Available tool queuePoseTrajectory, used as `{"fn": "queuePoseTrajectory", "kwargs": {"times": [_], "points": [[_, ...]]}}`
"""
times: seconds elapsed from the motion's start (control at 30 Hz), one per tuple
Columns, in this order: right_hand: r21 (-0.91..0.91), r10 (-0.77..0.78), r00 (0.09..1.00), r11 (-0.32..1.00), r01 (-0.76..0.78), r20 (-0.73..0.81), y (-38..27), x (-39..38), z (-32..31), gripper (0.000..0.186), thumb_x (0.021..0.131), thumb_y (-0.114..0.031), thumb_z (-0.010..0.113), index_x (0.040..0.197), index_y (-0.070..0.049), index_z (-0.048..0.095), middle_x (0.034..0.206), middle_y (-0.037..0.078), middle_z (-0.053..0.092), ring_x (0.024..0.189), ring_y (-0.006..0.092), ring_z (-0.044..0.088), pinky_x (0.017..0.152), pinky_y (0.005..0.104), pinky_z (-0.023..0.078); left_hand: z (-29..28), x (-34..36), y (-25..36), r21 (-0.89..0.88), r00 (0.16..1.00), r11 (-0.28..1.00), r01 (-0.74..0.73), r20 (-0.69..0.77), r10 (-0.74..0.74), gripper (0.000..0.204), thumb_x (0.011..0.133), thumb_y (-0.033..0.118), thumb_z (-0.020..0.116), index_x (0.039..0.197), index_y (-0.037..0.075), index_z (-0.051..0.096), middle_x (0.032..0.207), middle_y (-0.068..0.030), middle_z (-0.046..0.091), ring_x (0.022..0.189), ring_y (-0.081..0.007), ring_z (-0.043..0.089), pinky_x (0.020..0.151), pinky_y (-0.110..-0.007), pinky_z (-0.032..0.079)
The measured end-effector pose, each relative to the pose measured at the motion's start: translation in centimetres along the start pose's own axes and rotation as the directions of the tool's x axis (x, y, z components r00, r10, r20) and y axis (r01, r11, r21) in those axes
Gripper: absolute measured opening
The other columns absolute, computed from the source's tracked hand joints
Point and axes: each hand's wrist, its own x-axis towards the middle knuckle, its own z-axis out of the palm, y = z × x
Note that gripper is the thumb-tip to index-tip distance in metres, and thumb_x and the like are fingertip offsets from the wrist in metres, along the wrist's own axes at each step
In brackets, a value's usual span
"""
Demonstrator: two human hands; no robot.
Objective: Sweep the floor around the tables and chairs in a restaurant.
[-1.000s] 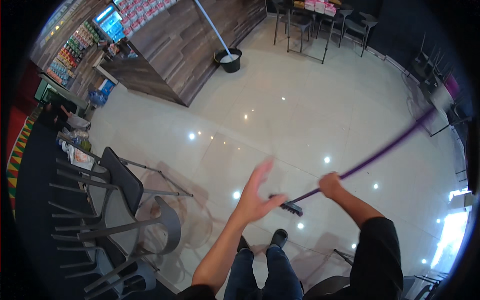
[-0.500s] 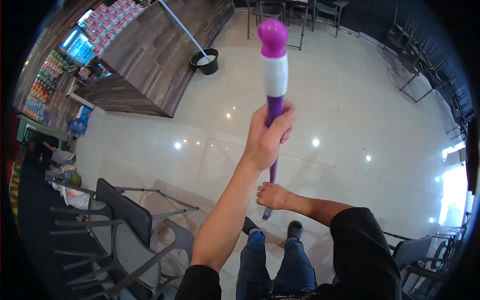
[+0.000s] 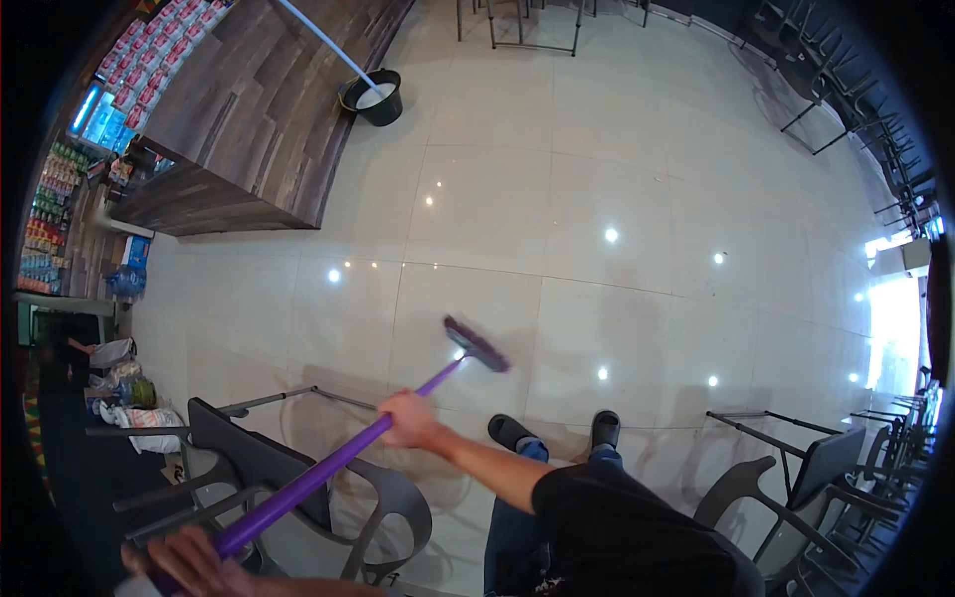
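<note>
I hold a purple broom slantwise across my front; the fingers of my left hand are wrapped round the upper end of its handle, low at my left and a little blurred; the fingers of my right hand are closed round the handle further down, nearer the broom head; that dark head is over the near part of the shiny tiled floor, ahead of my dark shoes and slightly to their left; whether its bristles touch the tiles I cannot tell; the handle passes in front of a grey chair at the floor's near left corner, and another chair stands at the near right; at the floor's far left edge, just beside a wood-panelled counter, sits a black bucket with a light blue pole standing tilted in it; more chairs line the far right edge.
</note>
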Motion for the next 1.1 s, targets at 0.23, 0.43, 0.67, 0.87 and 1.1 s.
{"fn": "queuePoseTrajectory", "kwargs": {"times": [0.23,0.43,0.67,0.87,1.1], "points": [[0.119,0.076,0.985,0.988,-0.094,0.152,7.8,3.0,5.2,0.015,0.061,-0.019,0.063,0.060,-0.008,0.053,0.065,0.013,0.056,0.070,0.0328,0.055,0.067,0.0412,0.045,-2.6,-0.5,-4.5,-0.079,0.545,0.939,-0.333,0.797,0.261,0.030,0.089,0.034,0.054,0.096,0.006,0.047,0.068,-0.0117,0.047,0.054,-0.0211,0.044,0.052,-0.037,0.036],[-0.345,0.262,0.958,0.915,-0.208,0.118,17.8,-8.4,-8.3,0.013,0.057,-0.017,0.067,0.060,-0.008,0.058,0.064,0.014,0.057,0.067,0.0345,0.056,0.068,0.0444,0.045,-8.1,-1.3,-13.5,-0.028,0.770,0.932,0.362,0.573,-0.282,0.018,0.077,0.015,0.054,0.075,0.010,0.037,0.054,-0.0031,0.039,0.042,-0.0128,0.034,0.043,-0.029,0.030],[-0.150,0.124,0.982,0.983,-0.103,0.144,4.9,0.1,-5.9,0.026,0.058,-0.016,0.071,0.067,-0.005,0.050,0.070,0.013,0.054,0.072,0.0330,0.053,0.065,0.0398,0.043,-4.8,5.8,-6.3,-0.342,0.996,0.940,0.007,0.087,0.024,0.017,0.089,0.018,0.054,0.083,0.009,0.039,0.053,-0.0028,0.040,0.041,-0.0089,0.035,0.039,-0.027,0.032],[0.385,-0.266,0.875,0.917,0.101,0.404,1.0,9.9,12.9,0.020,0.062,-0.019,0.067,0.063,-0.007,0.051,0.063,0.010,0.051,0.066,0.0327,0.052,0.062,0.0407,0.040,1.2,7.9,-2.9,-0.081,0.789,0.939,-0.334,0.521,0.326,0.037,0.091,0.040,0.050,0.080,0.005,0.048,0.058,-0.0060,0.042,0.045,-0.0199,0.039,0.044,-0.030,0.035],[0.292,-0.252,0.847,0.949,0.121,0.467,16.5,22.2,14.9,0.023,0.059,-0.020,0.067,0.060,-0.006,0.049,0.062,0.015,0.050,0.060,0.0351,0.050,0.055,0.0421,0.039,7.0,8.5,-19.5,0.179,0.737,0.972,-0.151,0.676,-0.010,0.031,0.078,0.010,0.061,0.055,0.005,0.041,0.048,-0.0056,0.045,0.038,-0.0163,0.040,0.039,-0.028,0.034]]}}
